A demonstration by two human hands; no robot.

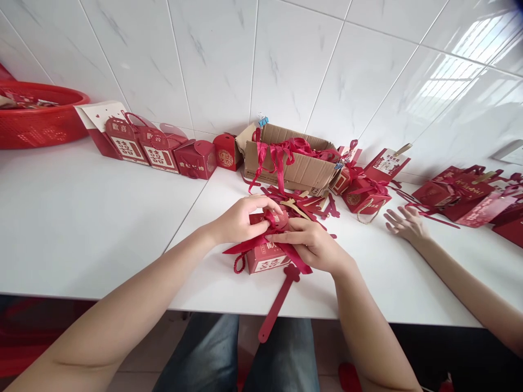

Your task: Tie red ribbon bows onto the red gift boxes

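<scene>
A small red gift box (265,260) with white characters stands on the white table (102,218) right in front of me. A dark red ribbon (286,251) crosses its top and trails off to both sides. My left hand (239,219) is closed, pinching the ribbon at the box's top from the left. My right hand (311,243) is closed on the ribbon from the right, its fingers meeting the left hand's over the box. One long ribbon tail (280,301) hangs over the table's front edge.
A cardboard box (300,169) full of red ribbons sits behind my hands. Finished red boxes (157,149) line the wall at left, beside a red basket (38,117). More red boxes (461,193) lie at right. Another person's open hand (404,223) rests on the table at right.
</scene>
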